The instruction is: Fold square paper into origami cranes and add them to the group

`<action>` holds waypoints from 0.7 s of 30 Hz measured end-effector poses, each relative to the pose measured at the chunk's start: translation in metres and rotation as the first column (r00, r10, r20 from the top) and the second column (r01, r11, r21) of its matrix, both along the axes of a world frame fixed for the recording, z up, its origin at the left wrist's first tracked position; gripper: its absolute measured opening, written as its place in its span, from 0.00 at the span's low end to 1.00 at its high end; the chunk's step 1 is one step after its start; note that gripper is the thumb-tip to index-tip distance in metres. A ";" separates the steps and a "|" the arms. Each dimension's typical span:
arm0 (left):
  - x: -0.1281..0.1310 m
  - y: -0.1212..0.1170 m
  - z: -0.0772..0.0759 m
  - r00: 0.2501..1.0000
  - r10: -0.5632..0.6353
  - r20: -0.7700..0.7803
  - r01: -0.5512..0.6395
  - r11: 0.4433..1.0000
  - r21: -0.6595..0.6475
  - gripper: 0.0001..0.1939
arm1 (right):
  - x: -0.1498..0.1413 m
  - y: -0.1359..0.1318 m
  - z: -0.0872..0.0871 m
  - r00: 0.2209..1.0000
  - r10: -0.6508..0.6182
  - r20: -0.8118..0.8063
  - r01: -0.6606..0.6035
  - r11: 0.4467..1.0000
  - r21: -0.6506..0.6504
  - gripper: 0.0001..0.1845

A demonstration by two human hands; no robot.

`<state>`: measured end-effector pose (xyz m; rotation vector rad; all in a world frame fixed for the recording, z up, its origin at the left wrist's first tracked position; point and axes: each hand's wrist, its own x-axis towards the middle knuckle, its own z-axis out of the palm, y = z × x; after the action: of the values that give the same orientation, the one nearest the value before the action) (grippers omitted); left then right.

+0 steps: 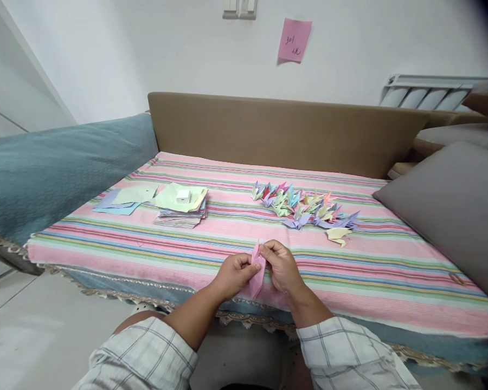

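Note:
Above the front edge of the sofa seat, a pink folded paper (257, 279) is held between both hands. My left hand (236, 275) pinches its left side, thumb lying across the middle. My right hand (281, 264) is closed at the paper's upper right edge, with thumb and fingertips together near the top. The paper is a narrow, pointed shape, standing roughly upright. Beyond my right hand lie several folded paper cranes (296, 200) in many colours, grouped together. A pale yellow crane (338, 234) sits at the near right of that group.
To the left stands a stack of paper sheets (183, 215) with a small white box (183, 196) on top. Loose sheets (120, 201) lie beside it. A grey cushion (451, 200) leans at the right. The striped cloth (231, 173) covers the seat.

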<state>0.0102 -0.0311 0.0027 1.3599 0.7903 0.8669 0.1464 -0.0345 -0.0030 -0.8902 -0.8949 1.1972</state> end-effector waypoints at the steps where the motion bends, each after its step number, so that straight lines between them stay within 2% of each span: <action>1: 0.000 0.000 0.000 1.000 -0.009 -0.005 0.009 1.000 0.007 0.17 | 0.000 0.000 0.001 1.000 -0.005 0.001 0.005 1.000 0.001 0.13; 4: 0.000 0.001 0.000 0.999 -0.001 -0.035 0.002 0.999 0.037 0.16 | 0.002 -0.001 0.003 0.999 0.033 -0.012 -0.033 0.999 -0.019 0.12; 8: -0.003 0.003 0.001 0.985 0.070 -0.158 -0.047 0.988 0.146 0.15 | 0.004 -0.002 0.006 0.979 0.203 0.002 -0.202 0.976 -0.082 0.13; 10: -0.004 0.004 0.001 0.970 0.090 -0.226 -0.042 0.976 0.212 0.14 | 0.005 -0.001 0.005 0.967 0.252 0.025 -0.248 0.962 -0.111 0.14; 15: -0.004 0.004 0.001 0.926 0.145 -0.350 -0.013 0.936 0.353 0.13 | 0.004 0.000 -0.001 0.977 0.207 0.043 -0.200 0.973 -0.118 0.15; 21: 0.000 0.002 -0.001 0.908 0.209 -0.363 -0.082 0.939 0.334 0.15 | -0.001 0.001 -0.006 0.987 0.116 0.111 -0.108 0.991 -0.073 0.16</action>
<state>0.0104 -0.0288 0.0014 1.8106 1.1131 0.8716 0.1455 -0.0337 -0.0088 -0.9818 -1.0138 1.2890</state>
